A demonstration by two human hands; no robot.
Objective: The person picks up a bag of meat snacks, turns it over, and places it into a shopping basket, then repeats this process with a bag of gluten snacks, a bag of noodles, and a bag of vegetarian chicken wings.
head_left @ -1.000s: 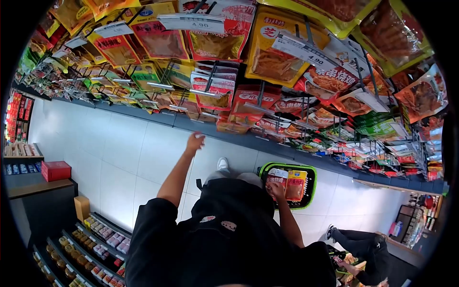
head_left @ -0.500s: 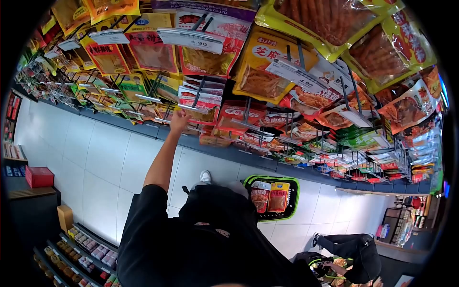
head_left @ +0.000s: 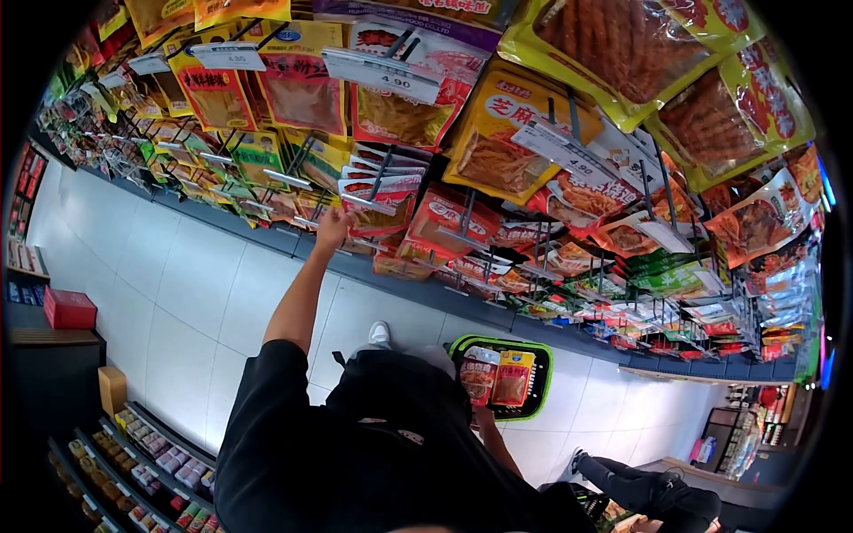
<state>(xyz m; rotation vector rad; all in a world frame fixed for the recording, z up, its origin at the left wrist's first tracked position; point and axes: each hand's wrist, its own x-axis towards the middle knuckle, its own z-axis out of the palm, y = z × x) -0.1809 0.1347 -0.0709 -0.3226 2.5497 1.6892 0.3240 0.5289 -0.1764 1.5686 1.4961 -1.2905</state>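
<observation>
A single camera, worn on the person's head, looks forward and steeply down through a very wide lens, its rounded field edged in black. The black shirt [head_left: 355, 471] fills the bottom, close to the lens. The floor [head_left: 187, 284] lies farther below, and hanging packets [head_left: 613, 53] span the top, looming largest toward the upper right. The left hand [head_left: 333, 229] and right hand [head_left: 484, 417] both fall within view.
</observation>
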